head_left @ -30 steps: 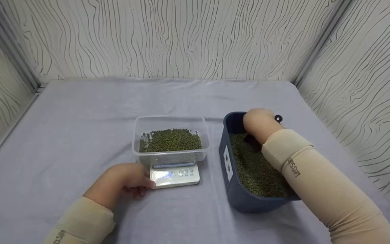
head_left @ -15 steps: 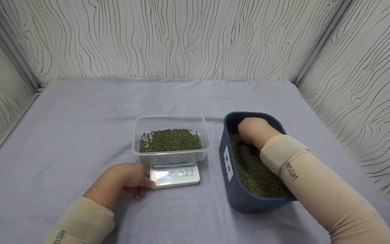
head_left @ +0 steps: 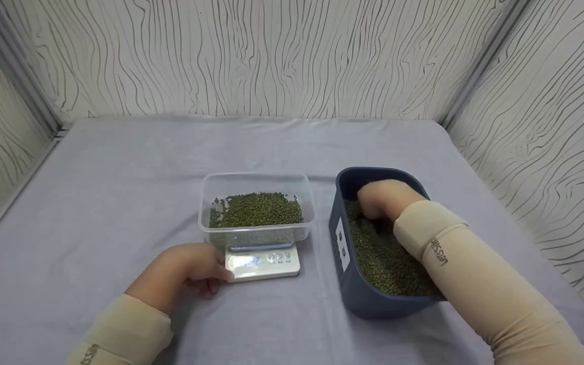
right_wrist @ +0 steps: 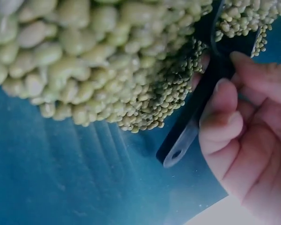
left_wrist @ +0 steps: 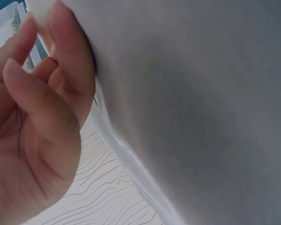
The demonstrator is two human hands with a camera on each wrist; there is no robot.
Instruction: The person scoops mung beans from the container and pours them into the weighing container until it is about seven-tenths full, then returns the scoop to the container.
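My left hand (head_left: 190,266) pinches the left edge of a white digital kitchen scale (head_left: 286,262), with its thumb near the lit display. On the scale stands a clear plastic container (head_left: 256,229), part filled with mung beans (head_left: 261,209). To the right, my right hand (head_left: 386,197) is down inside a deep blue bin (head_left: 388,306) of mung beans (head_left: 386,263). In the right wrist view, its thumb and fingers grip the handle of a black scoop (right_wrist: 192,117). The scoop's head lies partly among the beans and is largely out of sight.
A pale lilac cloth (head_left: 119,177) covers the table. Panels with a wood-grain pattern (head_left: 251,61) rise behind it and at both sides. The bin's tall walls surround the right hand, and a white label (head_left: 342,244) is on its left side.
My right hand has gone lower into the blue bin, and the handle end that showed beyond it in the head view is now hidden. The left hand, scale and container stay put.
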